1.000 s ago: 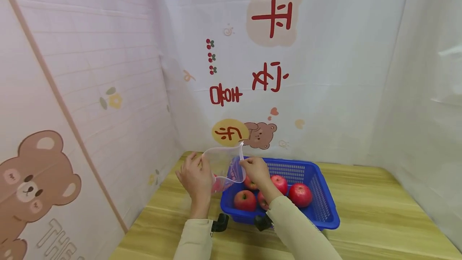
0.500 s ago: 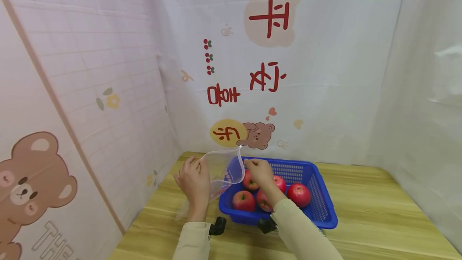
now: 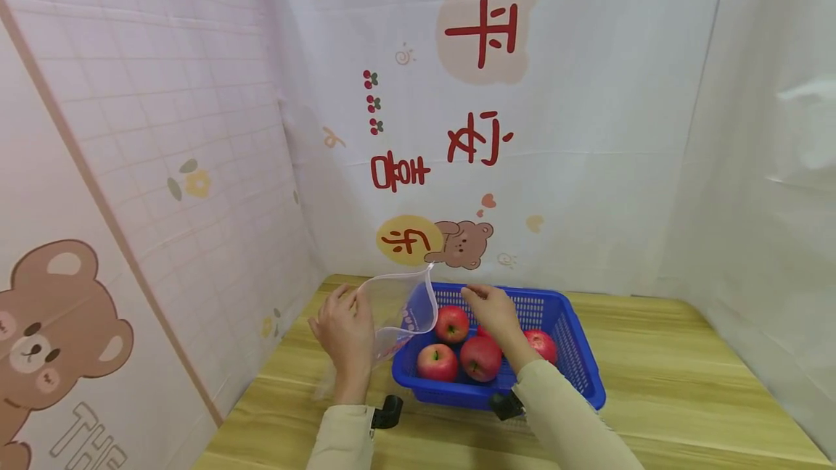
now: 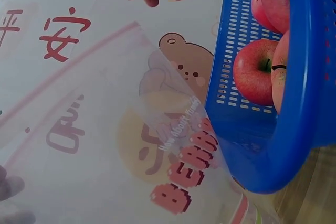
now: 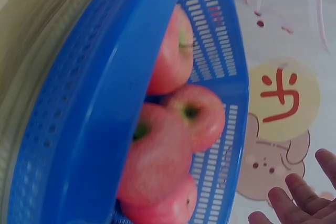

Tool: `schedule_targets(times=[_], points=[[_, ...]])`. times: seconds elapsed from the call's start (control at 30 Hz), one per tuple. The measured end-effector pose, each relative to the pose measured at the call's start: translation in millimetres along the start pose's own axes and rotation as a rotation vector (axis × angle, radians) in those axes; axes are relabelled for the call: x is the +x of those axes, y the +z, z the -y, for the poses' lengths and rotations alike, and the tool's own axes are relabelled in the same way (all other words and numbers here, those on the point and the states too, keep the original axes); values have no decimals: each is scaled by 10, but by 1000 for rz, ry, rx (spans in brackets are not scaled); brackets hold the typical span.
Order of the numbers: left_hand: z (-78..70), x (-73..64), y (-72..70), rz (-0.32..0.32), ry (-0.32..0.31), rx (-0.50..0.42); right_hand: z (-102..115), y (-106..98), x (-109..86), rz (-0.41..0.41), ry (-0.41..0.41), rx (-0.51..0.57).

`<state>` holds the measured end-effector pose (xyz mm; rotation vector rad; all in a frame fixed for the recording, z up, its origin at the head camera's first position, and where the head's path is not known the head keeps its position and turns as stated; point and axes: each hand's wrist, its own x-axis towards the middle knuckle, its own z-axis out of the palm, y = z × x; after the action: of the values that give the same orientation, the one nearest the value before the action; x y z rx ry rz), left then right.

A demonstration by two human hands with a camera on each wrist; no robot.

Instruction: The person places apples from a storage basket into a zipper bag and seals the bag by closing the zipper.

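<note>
In the head view my left hand [image 3: 346, 332] pinches the rim of a clear zip-lock bag [image 3: 395, 299], whose mouth gapes open. Pink and white lettering runs across the bag [image 4: 184, 174] in the left wrist view. My right hand [image 3: 498, 318] is off the bag, above a blue plastic basket [image 3: 591, 372], holding nothing; its fingers look spread apart in the right wrist view. Several red apples lie in the basket: one apple [image 3: 452, 323] at the back left, one [image 3: 437, 362] at the front left, another [image 3: 481, 358] near the middle. The right forearm partly covers others.
A wood-grain table [image 3: 666, 376] carries the basket, with table surface showing to its right and in front. White printed cloth [image 3: 588, 129] stands behind and on both sides. A dark wrist mount [image 3: 388, 412] sits on the left sleeve.
My right hand has let go of the bag's rim and moved right, over the basket. The left hand keeps its hold on the bag. The whole head view has shifted slightly.
</note>
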<state>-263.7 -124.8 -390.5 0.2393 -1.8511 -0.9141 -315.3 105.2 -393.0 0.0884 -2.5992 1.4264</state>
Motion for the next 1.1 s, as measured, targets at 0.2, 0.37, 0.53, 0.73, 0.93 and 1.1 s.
schedule_targets(times=[0.2,0.37,0.53,0.73,0.93,1.1], points=[[36,-2,-2,-5,10,19,-143,-129,-1,1,4,-51],[29,-8,-10,-3,6,17,-264,-232,-9,-3,16,-78],[19,-16,-9,12,-8,7,-334,-368,-9,-2,34,-95],[25,-19,1,26,-20,7,-391,-561,-14,29,70,-91],[30,-26,2,29,-20,3,-505,-734,9,18,31,-161],[27,-19,3,26,-18,4,-600,-815,20,16,-3,-164]])
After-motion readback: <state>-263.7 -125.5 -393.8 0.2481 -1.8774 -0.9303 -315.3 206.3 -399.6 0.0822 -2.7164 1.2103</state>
